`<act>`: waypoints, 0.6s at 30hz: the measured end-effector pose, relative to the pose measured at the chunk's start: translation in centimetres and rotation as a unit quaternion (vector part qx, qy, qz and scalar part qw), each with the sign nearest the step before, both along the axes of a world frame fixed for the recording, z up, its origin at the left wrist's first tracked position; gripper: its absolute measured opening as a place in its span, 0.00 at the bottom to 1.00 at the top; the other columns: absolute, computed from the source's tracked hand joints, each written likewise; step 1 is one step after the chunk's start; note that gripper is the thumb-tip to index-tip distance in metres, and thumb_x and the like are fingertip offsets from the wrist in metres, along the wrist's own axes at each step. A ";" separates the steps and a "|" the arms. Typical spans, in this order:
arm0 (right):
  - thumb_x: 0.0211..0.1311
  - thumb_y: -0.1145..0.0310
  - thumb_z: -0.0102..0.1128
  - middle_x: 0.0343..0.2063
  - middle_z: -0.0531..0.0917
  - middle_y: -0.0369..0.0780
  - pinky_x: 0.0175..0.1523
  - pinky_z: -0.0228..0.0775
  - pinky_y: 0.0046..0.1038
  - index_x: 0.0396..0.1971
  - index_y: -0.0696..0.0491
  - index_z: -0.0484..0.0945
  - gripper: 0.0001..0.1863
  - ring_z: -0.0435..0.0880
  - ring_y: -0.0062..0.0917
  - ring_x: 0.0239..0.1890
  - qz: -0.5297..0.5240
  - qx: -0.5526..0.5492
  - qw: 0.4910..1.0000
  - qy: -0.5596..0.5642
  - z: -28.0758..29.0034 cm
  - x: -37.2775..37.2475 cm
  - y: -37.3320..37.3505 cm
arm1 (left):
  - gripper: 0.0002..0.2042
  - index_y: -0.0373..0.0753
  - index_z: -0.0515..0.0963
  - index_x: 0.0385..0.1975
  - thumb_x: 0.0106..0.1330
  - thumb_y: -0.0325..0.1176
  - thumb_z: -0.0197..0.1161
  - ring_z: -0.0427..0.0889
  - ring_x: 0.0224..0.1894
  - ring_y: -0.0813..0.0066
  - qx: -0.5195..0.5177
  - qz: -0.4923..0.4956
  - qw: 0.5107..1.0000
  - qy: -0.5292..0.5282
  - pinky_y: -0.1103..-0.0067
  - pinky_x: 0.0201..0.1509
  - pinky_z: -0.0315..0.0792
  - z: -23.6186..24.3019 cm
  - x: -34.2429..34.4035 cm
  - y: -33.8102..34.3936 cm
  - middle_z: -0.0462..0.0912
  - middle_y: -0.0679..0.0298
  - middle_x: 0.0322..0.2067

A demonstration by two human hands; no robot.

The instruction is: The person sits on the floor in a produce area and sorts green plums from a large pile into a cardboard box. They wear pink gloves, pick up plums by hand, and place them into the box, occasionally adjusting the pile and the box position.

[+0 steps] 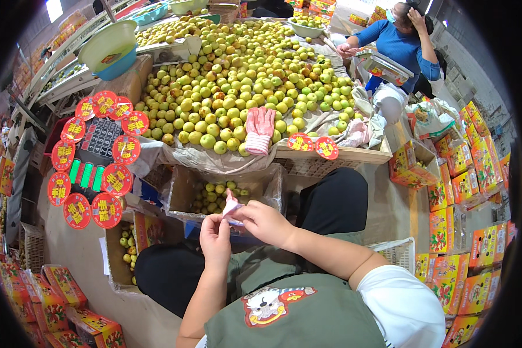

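Note:
Just in front of my lap, both hands pinch a small pink-and-white piece of soft, thin material (pixel 231 207); its kind I cannot make out. My left hand (pixel 215 236) closes its fingertips on the lower end. Coming from the right, my right hand (pixel 265 223) grips its side with bent fingers. Beneath and beyond them is an open box (pixel 182 197) lined with clear plastic, part filled with round yellow-green fruits (pixel 210 197). A pink glove with a striped cuff (pixel 260 130) lies on the near edge of the big fruit heap (pixel 226 87).
A scale (pixel 98 139) ringed by round red stickers stands at left. Another fruit box (pixel 127 249) sits by my left knee. Green and blue basins (pixel 110 49) are stacked beyond. At right, a person in blue (pixel 391 46) sits near stacked, colourful cartons (pixel 446 232).

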State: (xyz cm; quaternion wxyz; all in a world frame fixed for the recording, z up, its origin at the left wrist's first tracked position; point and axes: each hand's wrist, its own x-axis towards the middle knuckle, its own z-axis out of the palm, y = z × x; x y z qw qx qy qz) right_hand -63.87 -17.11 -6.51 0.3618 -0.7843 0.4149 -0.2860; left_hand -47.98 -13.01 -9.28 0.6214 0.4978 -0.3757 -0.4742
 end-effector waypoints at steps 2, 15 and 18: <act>0.68 0.65 0.52 0.36 0.81 0.48 0.46 0.74 0.39 0.45 0.50 0.79 0.11 0.81 0.44 0.38 -0.005 0.064 0.996 0.067 -0.9 0.2 -0.1 | 0.04 0.40 0.72 0.35 0.69 0.22 0.57 0.70 0.29 0.88 0.018 -0.042 0.997 0.056 0.88 0.32 0.64 -0.7 0.5 0.3 0.76 0.70 0.33; 0.71 0.70 0.36 0.42 0.84 0.35 0.28 0.62 0.14 0.64 0.52 0.70 0.24 0.79 0.13 0.33 0.050 0.453 0.837 -0.302 -1.9 1.3 -1.3 | 0.06 0.34 0.76 0.41 0.66 0.23 0.64 0.78 0.30 0.83 0.054 -0.154 0.976 -0.146 0.83 0.34 0.73 -1.0 0.9 1.4 0.81 0.67 0.29; 0.66 0.75 0.33 0.50 0.84 0.46 0.31 0.68 0.14 0.65 0.58 0.69 0.28 0.86 0.21 0.39 0.017 0.433 0.825 -0.362 0.6 0.6 -2.3 | 0.04 0.36 0.80 0.34 0.62 0.24 0.67 0.81 0.31 0.64 -0.094 -0.127 0.909 -0.385 0.73 0.36 0.74 -0.1 0.4 1.2 0.81 0.59 0.28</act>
